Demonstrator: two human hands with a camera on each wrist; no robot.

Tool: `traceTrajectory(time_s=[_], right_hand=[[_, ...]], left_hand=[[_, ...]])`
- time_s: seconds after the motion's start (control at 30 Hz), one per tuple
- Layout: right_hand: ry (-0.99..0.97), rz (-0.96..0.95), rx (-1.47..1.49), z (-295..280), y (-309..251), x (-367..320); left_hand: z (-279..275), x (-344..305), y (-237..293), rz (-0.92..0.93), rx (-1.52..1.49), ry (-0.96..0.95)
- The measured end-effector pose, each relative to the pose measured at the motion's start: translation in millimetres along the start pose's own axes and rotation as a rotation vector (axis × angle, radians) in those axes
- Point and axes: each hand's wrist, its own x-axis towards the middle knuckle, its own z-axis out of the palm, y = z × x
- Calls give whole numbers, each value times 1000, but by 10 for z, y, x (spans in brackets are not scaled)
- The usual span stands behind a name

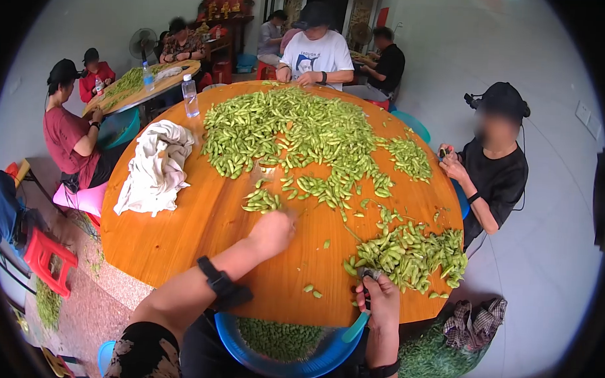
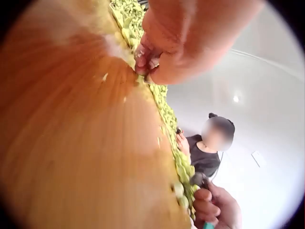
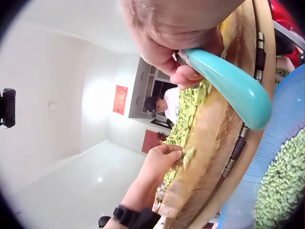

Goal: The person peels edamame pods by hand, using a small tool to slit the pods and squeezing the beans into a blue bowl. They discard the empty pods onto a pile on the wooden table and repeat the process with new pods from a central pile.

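Green pods [image 1: 291,128] lie heaped on the round wooden table [image 1: 200,252]. My left hand [image 1: 273,233], blurred in the head view, is just right of a small group of pods [image 1: 261,201]. In the left wrist view the curled fingers of my left hand [image 2: 143,75] pinch a small green bit, apparently a pod, mostly hidden. My right hand [image 1: 382,302] grips a tool with a teal handle [image 1: 355,327] and a dark metal end [image 1: 368,273], beside the near right pile of pods [image 1: 413,256]. The handle [image 3: 233,86] slants across the right wrist view.
A blue basin [image 1: 234,343] of green beans stands below the table's near edge. White cloth [image 1: 158,167] and a clear bottle [image 1: 190,97] are at the table's left. People sit across and at the right; another table [image 1: 146,87] is behind. A filled bag [image 1: 443,360] stands at lower right.
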Motion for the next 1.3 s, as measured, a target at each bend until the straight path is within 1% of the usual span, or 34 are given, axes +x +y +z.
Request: traceTrajectory(time_s=[0.03, 0.13, 0.17, 0.2, 0.27, 0.3, 0.37, 0.4, 0.47, 0.6, 0.67, 0.7, 0.77, 0.8, 0.87, 0.9, 0.97, 1.0, 1.07, 1.1, 1.17, 1.2, 1.3], right_hand=[[5, 13, -13, -8, -4, 6], [8, 26, 39, -57, 22, 41], [9, 25, 40, -56, 24, 48], [3, 15, 37, -58, 30, 49], [5, 8, 33, -63, 42, 28], [3, 3, 39, -57, 42, 26], [-1, -2, 42, -50, 27, 29], [3, 3, 31, -48, 20, 29], [17, 15, 26, -52, 34, 19], [-14, 5, -10, -22, 4, 15], [-15, 17, -30, 2, -7, 8], [-23, 16, -38, 14, -4, 6], [-29, 16, -45, 22, -4, -3], [-30, 16, -60, 24, -7, -4], [-27, 10, -73, 47, -42, -6], [-35, 18, -87, 89, -87, -32], [-54, 24, -93, 159, -123, -64], [-30, 30, -85, 206, -140, -70], [-149, 83, -92, 312, -187, -50], [-129, 85, -85, 355, -186, -42], [-203, 54, -138, 417, -163, -26], [-190, 54, -136, 426, -146, -33], [-217, 43, -128, 407, -114, -38]], left_hand=[[-45, -59, 48, 111, -201, -3], [-212, -96, 142, 138, -218, 12], [-174, -12, -18, 112, -65, 58], [-281, 50, -64, 92, 154, 111], [-337, 234, -290, 258, 270, 183], [-313, 290, -410, 258, 266, 183], [-266, 374, -583, 227, 313, 20], [-306, 394, -568, 228, 313, 20], [-366, 390, -508, 117, 251, -42], [-356, 352, -561, 147, 208, -60], [-373, 345, -565, 40, 227, -104], [-371, 341, -577, 41, 226, -105], [-358, 345, -596, 75, 168, -29], [-373, 331, -563, 77, 168, -29], [-397, 271, -442, 95, 239, 53], [-397, 228, -343, 106, 237, 52], [-339, 44, -62, 97, -244, 42], [-296, -64, 132, 112, -251, 22], [-235, -247, 500, -156, -930, -236], [-223, -297, 589, -147, -931, -256], [-188, -360, 703, -137, -1030, -316], [-152, -376, 715, -130, -1032, -328], [-30, -419, 718, -97, -1009, -306]])
